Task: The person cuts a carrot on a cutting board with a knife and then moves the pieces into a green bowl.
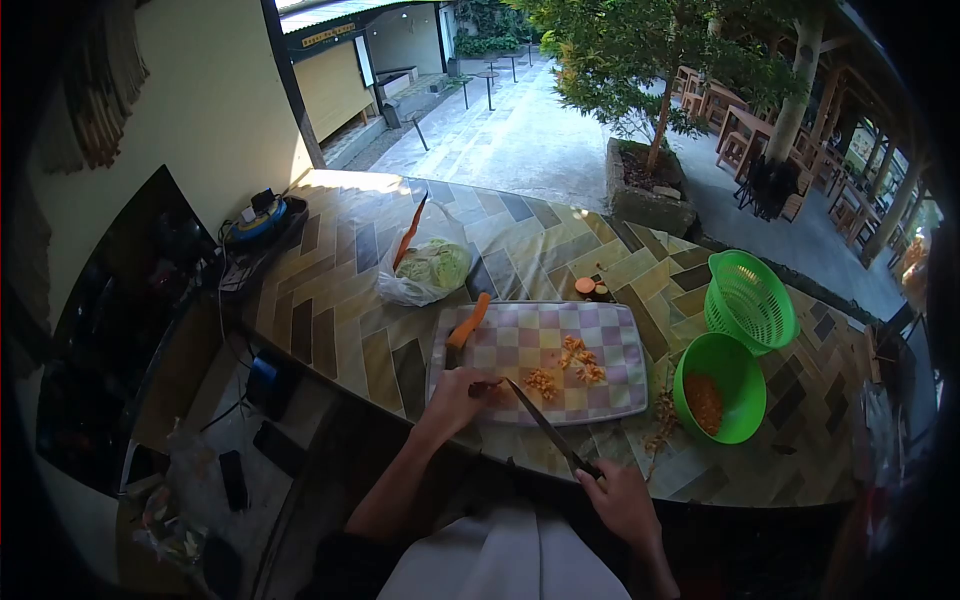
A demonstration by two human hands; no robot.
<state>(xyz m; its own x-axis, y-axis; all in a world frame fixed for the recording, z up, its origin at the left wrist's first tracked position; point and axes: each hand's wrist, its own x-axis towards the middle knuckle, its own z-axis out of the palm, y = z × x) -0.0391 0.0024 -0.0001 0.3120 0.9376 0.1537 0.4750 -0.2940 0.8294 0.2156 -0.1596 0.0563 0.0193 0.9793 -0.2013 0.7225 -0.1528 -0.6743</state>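
Carrot piece (487, 388) on checkered cutting board (540, 362), pinned under left hand (455, 398) fingers. Right hand (620, 497) closed on knife (545, 425) handle. Curl fingertips back, keep blade tip down, slice thin.

On the tiled worktop (340, 290) we see a plastic bag of cabbage (432, 268), a green colander (752, 300), a green bowl (722, 385), and a blue device (258, 220) by the wall.

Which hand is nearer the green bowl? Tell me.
Right. The right hand grips the knife below-left of the green bowl; the left hand rests farther left on the cutting board.
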